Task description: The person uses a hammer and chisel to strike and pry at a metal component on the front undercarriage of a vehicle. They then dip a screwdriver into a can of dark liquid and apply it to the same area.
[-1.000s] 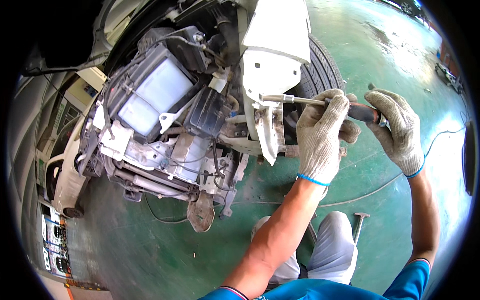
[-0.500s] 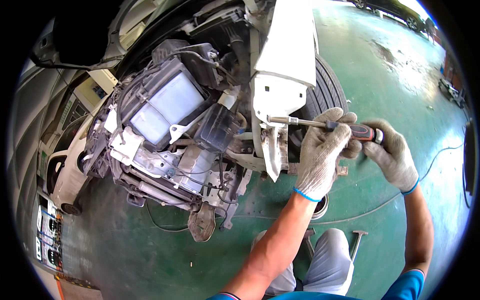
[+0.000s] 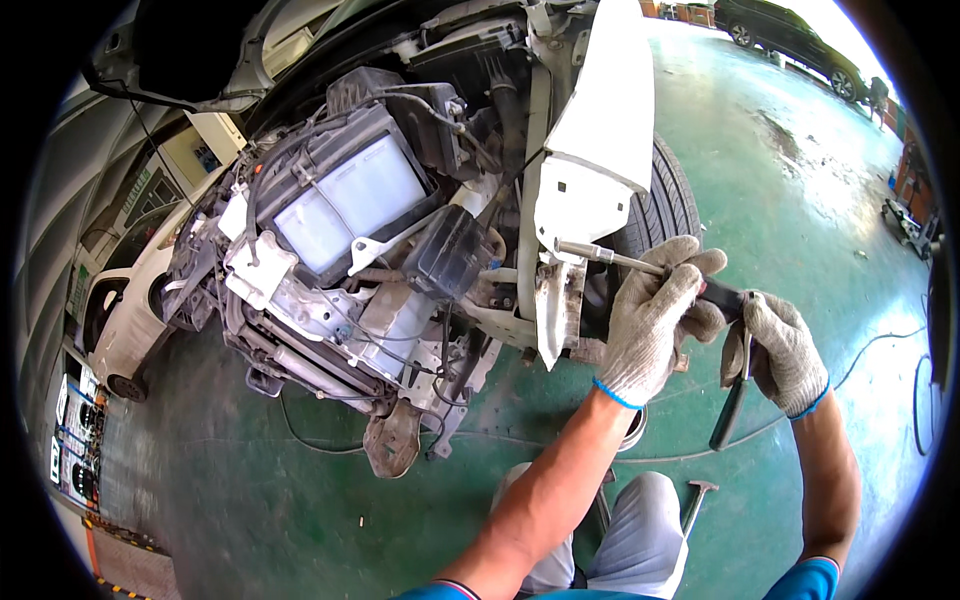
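Note:
My left hand [image 3: 650,325], in a white knitted glove, is closed around a socket driver. The driver's metal shaft and socket [image 3: 585,250] point left, close to the lower end of the white fender [image 3: 585,185]. Its dark handle [image 3: 722,297] sticks out to the right of my left fingers. At the handle's end my right hand [image 3: 785,355], gloved too, is closed on a ratchet wrench. The ratchet's dark grip [image 3: 728,415] hangs down below my fingers; its head is partly covered by them.
The opened car front with its battery [image 3: 350,205] and black box [image 3: 440,250] fills the left. A tyre [image 3: 665,200] stands behind the fender. Hammers [image 3: 697,500] and a round can [image 3: 635,430] are near my knees. A cable [image 3: 690,457] crosses the green floor.
The ratchet's dark grip has swung into sight and now hangs below my right hand. My right hand has turned and shifted slightly down. The view has shifted, so the car appears further right.

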`<act>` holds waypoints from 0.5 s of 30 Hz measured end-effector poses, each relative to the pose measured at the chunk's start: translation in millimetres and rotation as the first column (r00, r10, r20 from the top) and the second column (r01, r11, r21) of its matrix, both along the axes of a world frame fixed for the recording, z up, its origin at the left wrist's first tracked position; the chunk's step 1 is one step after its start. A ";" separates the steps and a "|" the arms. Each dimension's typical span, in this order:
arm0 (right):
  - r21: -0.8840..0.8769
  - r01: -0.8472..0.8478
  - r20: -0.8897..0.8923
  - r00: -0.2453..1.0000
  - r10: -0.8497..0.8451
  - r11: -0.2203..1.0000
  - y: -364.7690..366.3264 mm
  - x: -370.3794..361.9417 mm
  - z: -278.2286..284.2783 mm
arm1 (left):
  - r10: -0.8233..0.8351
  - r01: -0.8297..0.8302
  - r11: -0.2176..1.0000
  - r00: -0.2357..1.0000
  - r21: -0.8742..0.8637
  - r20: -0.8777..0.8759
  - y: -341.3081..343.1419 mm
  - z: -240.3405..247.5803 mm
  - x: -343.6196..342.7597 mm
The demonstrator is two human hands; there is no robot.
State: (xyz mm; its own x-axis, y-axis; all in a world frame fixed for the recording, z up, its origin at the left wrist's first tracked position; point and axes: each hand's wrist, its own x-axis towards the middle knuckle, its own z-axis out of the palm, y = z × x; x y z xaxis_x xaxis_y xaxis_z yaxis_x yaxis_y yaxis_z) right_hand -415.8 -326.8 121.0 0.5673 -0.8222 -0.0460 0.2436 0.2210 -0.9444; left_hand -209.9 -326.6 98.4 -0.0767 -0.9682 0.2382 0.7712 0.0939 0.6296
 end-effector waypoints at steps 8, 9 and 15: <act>-0.952 -0.243 0.003 0.605 -0.796 -0.188 -10.7 17.3 9.0 | 0.084 -0.086 0.996 0.991 0.019 0.100 1.1 -5.2 -1.9; -0.987 -0.095 -0.159 0.612 -0.775 0.128 -1.0 19.7 5.8 | 0.057 -0.057 0.998 0.998 -0.009 0.016 4.2 0.5 -2.2; -0.367 0.166 -0.276 0.920 -0.277 0.915 8.9 19.4 9.4 | 0.060 -0.060 0.998 0.997 -0.001 0.040 -1.1 -6.5 5.6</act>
State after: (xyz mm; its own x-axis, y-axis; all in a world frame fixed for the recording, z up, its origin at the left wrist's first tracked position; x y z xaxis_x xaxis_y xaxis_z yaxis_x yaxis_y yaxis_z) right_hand -396.4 -317.9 130.4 0.3694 -0.9234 0.1039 -0.0737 -0.1405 -0.9873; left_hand -204.4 -327.7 91.8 -0.0276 -0.9713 0.2363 0.7386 0.1394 0.6596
